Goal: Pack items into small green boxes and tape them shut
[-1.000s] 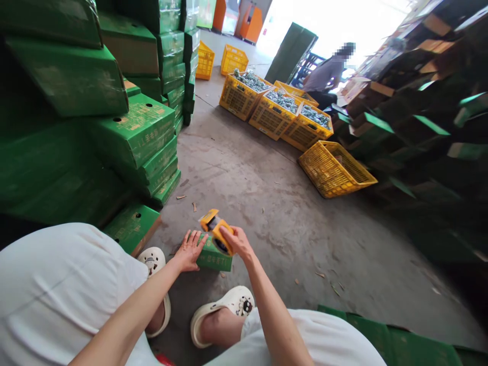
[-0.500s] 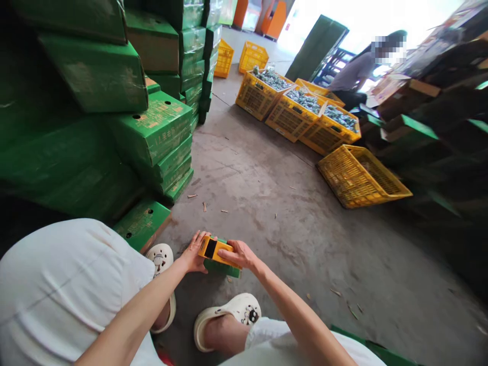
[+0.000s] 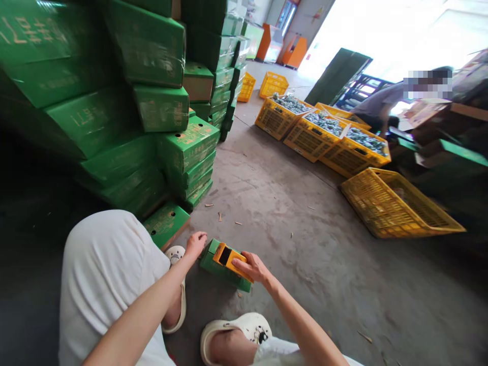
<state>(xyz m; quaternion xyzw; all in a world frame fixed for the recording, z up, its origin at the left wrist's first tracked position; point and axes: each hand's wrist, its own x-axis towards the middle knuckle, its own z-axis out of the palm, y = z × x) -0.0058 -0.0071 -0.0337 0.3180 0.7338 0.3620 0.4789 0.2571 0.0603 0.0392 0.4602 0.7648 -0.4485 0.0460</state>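
Observation:
A small green box [image 3: 208,262] lies on the floor between my feet. Over its top is a yellow hand-held block with a black panel [image 3: 235,262], which looks like a tool. My right hand [image 3: 253,267] is closed around the right end of this yellow block, the thumb along its upper face. At the left end of the box, my left hand [image 3: 196,245] has its fingers drawn together, a little apart from the yellow block. Whatever those fingers may pinch is too small to make out.
Stacked green cartons [image 3: 163,109] rise on the left, and a flat green carton [image 3: 168,223] lies beside my left shoe. Yellow crates [image 3: 308,142] filled with small packets stand ahead. A yellow crate [image 3: 396,208] leans tilted at right. A person [image 3: 375,104] bends behind them.
My left hand has come off the yellow block and drawn back left, its spread fingers now closed. My right hand still holds the block over the green box. The view has shifted left.

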